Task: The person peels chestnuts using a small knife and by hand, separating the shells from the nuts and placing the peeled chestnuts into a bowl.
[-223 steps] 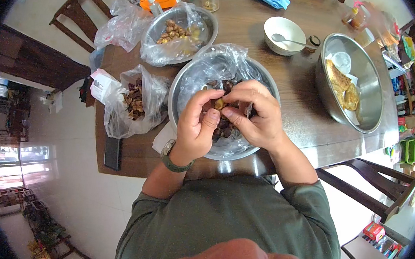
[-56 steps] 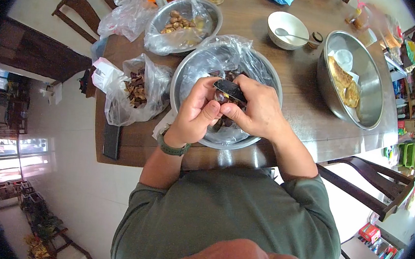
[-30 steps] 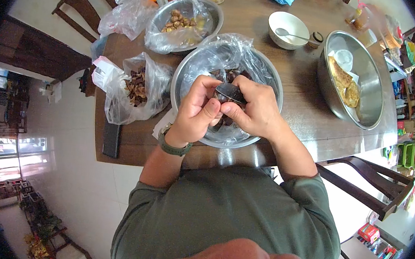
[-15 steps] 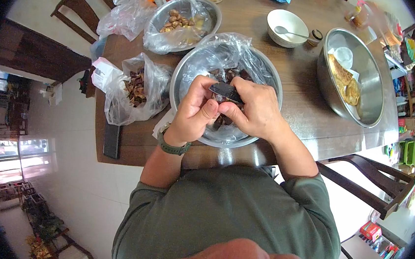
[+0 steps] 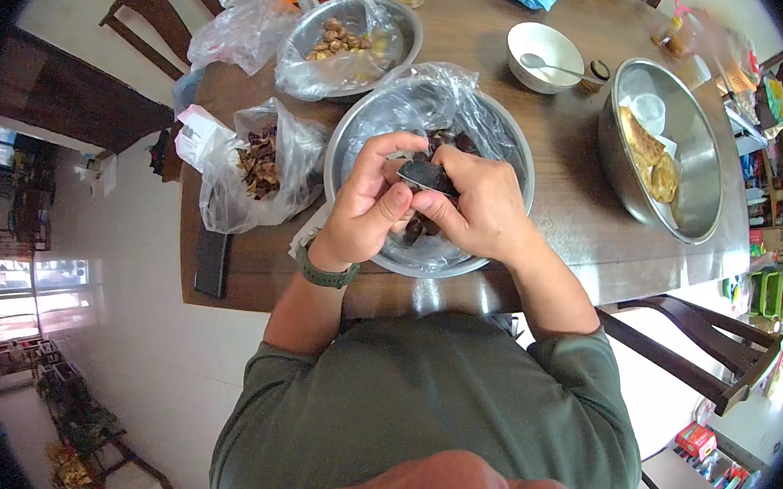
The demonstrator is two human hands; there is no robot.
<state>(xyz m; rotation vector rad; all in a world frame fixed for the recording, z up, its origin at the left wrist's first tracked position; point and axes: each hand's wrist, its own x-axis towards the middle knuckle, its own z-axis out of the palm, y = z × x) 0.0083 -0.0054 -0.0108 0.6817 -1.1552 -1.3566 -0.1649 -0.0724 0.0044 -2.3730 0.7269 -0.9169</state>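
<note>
My right hand [image 5: 484, 201] is closed round a black tool with a thin shiny edge [image 5: 428, 177]; its exact kind is unclear. Close against it, my left hand [image 5: 370, 196] has its thumb and curled fingers pressed in at the tool's left end, the index finger lifted. Whatever small piece lies between those fingertips is hidden. Both hands are over a metal basin [image 5: 335, 170] lined with a clear plastic bag [image 5: 394, 105]. Dark brown chestnuts [image 5: 461, 143] show in the bag, partly covered by my hands.
Behind left, another metal basin [image 5: 412, 46] holds peeled chestnuts [image 5: 339, 42]. A plastic bag of brown shells [image 5: 257, 163] and a phone [image 5: 211, 264] lie left. A white bowl with spoon [image 5: 546, 46] stands behind; a large steel bowl [image 5: 712, 151] with flat browned food stands right.
My left index finger has lifted and straightened away from the black tool. The tool has shifted slightly and tilted between my hands. The right hand keeps its hold.
</note>
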